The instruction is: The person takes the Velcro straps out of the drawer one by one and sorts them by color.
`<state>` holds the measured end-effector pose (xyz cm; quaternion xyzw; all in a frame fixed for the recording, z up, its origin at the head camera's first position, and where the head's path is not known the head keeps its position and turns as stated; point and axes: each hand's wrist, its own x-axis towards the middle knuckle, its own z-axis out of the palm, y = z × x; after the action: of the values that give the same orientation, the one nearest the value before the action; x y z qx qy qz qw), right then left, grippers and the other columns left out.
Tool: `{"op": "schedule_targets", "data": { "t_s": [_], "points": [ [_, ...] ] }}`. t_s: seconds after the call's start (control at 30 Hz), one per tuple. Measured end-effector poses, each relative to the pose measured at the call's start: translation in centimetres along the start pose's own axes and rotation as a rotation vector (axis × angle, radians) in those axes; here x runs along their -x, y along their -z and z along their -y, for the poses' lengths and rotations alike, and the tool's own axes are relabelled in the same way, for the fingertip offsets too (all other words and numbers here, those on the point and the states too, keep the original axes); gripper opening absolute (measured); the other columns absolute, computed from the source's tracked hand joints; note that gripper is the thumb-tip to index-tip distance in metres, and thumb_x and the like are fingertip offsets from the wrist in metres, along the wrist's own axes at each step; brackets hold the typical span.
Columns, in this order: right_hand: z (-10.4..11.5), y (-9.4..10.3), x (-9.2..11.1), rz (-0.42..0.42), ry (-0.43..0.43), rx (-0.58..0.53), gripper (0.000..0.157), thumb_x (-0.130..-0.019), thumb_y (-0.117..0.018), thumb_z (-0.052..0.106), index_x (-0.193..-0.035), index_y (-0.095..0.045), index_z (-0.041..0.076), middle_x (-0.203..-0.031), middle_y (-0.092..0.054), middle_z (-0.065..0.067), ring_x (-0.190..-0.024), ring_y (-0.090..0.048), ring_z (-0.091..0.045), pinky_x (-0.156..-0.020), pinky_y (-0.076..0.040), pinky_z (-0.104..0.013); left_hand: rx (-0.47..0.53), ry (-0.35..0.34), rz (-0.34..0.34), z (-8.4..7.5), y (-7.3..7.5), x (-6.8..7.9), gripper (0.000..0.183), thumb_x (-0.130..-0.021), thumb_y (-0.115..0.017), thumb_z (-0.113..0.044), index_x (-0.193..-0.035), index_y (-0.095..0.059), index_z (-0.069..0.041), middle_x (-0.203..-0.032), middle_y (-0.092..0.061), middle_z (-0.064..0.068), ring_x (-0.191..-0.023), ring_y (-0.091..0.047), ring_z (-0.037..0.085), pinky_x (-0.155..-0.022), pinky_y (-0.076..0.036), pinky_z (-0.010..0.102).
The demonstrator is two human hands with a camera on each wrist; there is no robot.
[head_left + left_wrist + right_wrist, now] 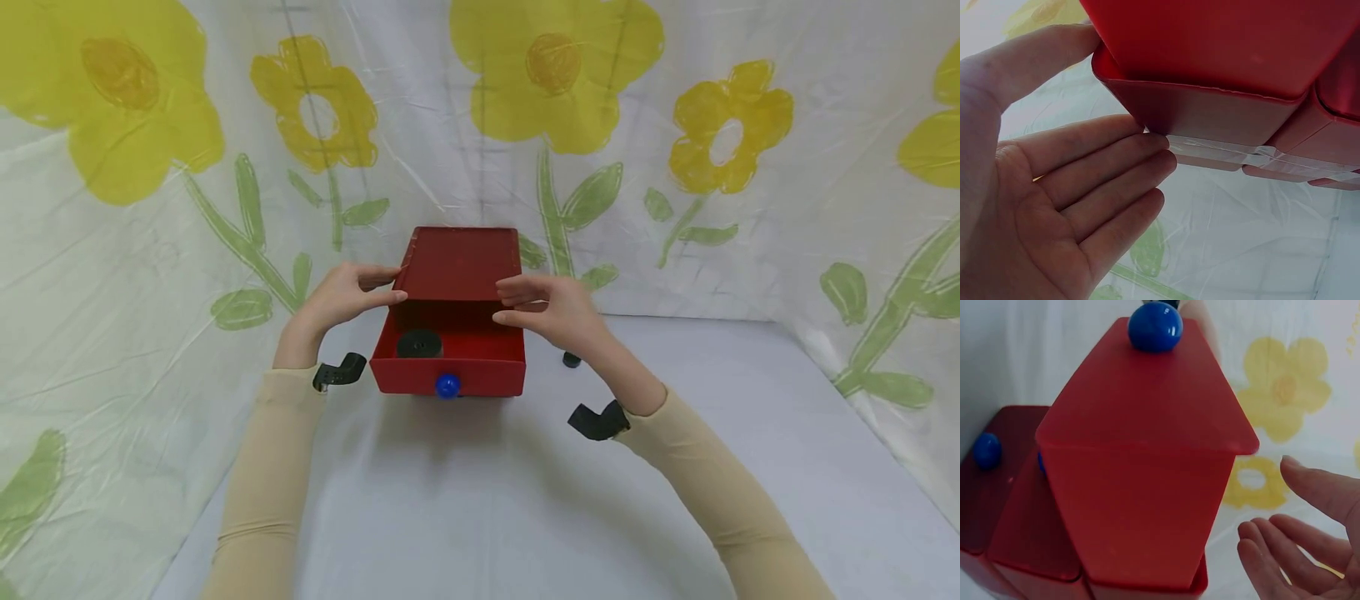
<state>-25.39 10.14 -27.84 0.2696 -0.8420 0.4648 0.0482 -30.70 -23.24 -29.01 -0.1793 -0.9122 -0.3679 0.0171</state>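
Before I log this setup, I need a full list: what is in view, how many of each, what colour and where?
Drawer unit: one, red, centre of the table, against the backdrop.
Open drawer: one, red, pulled out toward the person.
Knob: blue, on the open drawer's front; more blue knobs show in the right wrist view.
Disc: one, black, inside the open drawer.
Small black piece: one, on the table, right of the unit.
Backdrop: white with yellow flowers.
Left hand: at the unit's left side, fingers straight.
Right hand: at its right side, fingers straight.

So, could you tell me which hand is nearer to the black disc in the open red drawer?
Left. The left hand touches the drawer's left side beside the black disc; the right hand is at the far right side.
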Motion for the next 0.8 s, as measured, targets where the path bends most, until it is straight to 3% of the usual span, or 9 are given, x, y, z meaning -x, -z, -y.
{"op": "schedule_targets", "data": {
  "t_s": [0.23, 0.8],
  "points": [
    [0.8, -1.4, -1.3, 0.053, 0.042, 0.031, 0.045, -0.081, -0.076, 0.026, -0.120, -0.065, 0.007, -0.113, -0.068, -0.010, -0.098, -0.067, -0.015, -0.086, -0.054, -0.029, -0.007, -0.001, -0.007, 0.0, -0.1, 0.0, 0.060, -0.083, -0.069, -0.048, -0.133, -0.057, -0.017, -0.133, -0.058, 0.010, -0.124, -0.053, 0.032, -0.101, -0.043, 0.051],
    [2.3, -5.3, -3.6, 0.174, -0.004, 0.095, 0.046, -0.080, -0.077, 0.029, -0.120, -0.065, 0.009, -0.113, -0.069, -0.005, -0.099, -0.068, -0.014, -0.084, -0.054, -0.024, 0.003, 0.008, -0.003, 0.3, -0.2, -0.1, 0.062, -0.082, -0.068, -0.050, -0.133, -0.057, -0.016, -0.133, -0.058, 0.010, -0.123, -0.054, 0.032, -0.099, -0.044, 0.052]
  ]
}}
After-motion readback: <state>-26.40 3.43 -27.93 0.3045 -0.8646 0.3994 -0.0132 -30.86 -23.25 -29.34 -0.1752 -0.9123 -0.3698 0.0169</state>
